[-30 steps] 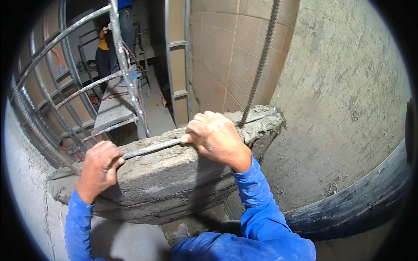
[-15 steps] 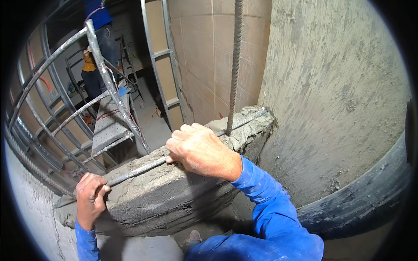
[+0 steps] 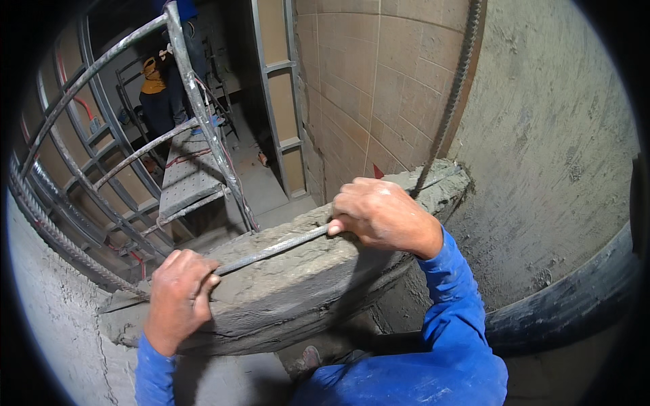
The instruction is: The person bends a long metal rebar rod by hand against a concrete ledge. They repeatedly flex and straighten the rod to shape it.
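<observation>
A grey steel rebar (image 3: 276, 250) lies lengthwise along the mortar-covered top of a low wall (image 3: 298, 287). My left hand (image 3: 178, 292) is closed round it near its left end. Farther right, my right hand (image 3: 380, 213) grips the same bar, thumb underneath and fingers over the top. Past that hand the rebar runs on toward the plastered wall, partly sunk in wet mortar. An upright ribbed rebar (image 3: 450, 101) rises from the wall top just beyond my right hand. Another ribbed bar (image 3: 74, 247) slopes down to the wall's left end.
Paint-spattered scaffolding (image 3: 196, 101) with a perforated plank (image 3: 193, 169) stands beyond the wall at left. Two people (image 3: 156, 84) are farther back. A plastered wall (image 3: 542, 149) rises at right, above a dark curved tube (image 3: 562, 298). Behind is a tiled wall (image 3: 379, 81).
The view has shifted, so the wall and scaffolding sit differently. Both hands keep hold of the rebar, and my right hand is now closer to the upright bar.
</observation>
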The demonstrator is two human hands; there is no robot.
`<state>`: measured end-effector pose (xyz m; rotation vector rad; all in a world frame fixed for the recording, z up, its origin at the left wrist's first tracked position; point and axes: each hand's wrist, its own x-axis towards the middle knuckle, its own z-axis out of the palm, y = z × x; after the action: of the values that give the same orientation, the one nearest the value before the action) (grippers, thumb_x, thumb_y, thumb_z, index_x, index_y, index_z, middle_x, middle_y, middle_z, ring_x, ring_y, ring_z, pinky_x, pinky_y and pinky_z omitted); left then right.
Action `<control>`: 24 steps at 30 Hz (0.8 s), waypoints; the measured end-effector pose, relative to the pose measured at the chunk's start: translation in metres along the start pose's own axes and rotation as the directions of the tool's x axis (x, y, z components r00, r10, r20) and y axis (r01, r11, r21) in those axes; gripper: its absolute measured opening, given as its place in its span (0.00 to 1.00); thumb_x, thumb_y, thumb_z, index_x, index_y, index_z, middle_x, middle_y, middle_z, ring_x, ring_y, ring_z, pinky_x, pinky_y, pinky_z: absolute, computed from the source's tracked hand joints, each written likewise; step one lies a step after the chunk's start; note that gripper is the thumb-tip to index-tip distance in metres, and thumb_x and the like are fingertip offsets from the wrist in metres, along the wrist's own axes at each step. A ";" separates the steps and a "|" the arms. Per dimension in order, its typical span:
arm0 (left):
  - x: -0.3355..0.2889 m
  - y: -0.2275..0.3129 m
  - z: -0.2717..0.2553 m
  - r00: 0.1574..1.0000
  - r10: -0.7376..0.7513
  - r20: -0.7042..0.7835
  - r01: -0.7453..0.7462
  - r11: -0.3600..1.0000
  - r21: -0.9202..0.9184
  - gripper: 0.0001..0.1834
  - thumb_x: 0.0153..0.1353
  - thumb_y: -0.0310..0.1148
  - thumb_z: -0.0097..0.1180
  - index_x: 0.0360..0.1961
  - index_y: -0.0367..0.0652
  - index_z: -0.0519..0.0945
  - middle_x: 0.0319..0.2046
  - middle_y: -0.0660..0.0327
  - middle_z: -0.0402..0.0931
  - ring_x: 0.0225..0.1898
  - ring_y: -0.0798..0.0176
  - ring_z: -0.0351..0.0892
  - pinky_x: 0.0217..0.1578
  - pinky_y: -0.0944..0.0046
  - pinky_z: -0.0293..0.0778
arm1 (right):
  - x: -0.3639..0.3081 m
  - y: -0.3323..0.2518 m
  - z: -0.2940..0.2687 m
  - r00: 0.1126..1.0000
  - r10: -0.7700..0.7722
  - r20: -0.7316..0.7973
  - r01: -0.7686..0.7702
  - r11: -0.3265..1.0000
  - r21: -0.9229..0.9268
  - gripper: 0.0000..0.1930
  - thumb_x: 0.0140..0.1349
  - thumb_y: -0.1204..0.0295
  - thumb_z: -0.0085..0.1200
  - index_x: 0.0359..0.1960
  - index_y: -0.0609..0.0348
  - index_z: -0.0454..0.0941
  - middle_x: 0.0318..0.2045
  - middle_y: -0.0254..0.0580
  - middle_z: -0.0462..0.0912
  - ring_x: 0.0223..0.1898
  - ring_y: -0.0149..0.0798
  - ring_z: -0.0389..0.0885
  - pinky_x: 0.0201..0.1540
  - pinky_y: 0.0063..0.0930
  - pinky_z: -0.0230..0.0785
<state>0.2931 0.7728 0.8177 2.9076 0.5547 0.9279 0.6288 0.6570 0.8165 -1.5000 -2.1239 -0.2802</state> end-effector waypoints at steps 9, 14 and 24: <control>-0.003 -0.008 0.006 1.000 -0.014 -0.009 0.014 1.000 -0.003 0.08 0.55 0.26 0.64 0.33 0.35 0.77 0.28 0.50 0.75 0.33 0.43 0.76 0.37 0.51 0.71 | -0.010 -0.013 0.006 0.980 0.167 -0.108 -0.174 0.983 -0.052 0.17 0.62 0.53 0.66 0.31 0.54 0.80 0.30 0.41 0.81 0.37 0.49 0.80 0.42 0.44 0.71; -0.002 -0.004 0.009 0.998 0.019 -0.061 -0.021 0.999 -0.039 0.07 0.55 0.25 0.65 0.33 0.36 0.79 0.29 0.51 0.77 0.34 0.44 0.78 0.37 0.50 0.73 | -0.010 -0.014 0.009 0.987 0.086 -0.132 -0.107 0.981 -0.163 0.16 0.61 0.56 0.66 0.29 0.54 0.79 0.30 0.41 0.81 0.38 0.49 0.82 0.41 0.45 0.72; -0.006 -0.006 0.016 0.994 -0.046 -0.104 0.044 0.999 -0.026 0.11 0.61 0.35 0.65 0.33 0.37 0.81 0.31 0.50 0.80 0.35 0.45 0.81 0.39 0.51 0.75 | -0.006 -0.034 0.007 0.966 0.234 -0.108 -0.250 0.953 -0.174 0.16 0.61 0.57 0.67 0.31 0.58 0.80 0.30 0.44 0.80 0.38 0.52 0.79 0.43 0.47 0.72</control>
<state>0.2955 0.7778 0.8005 2.8264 0.6081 1.0776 0.5968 0.6428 0.8115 -1.8026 -1.8649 -0.4557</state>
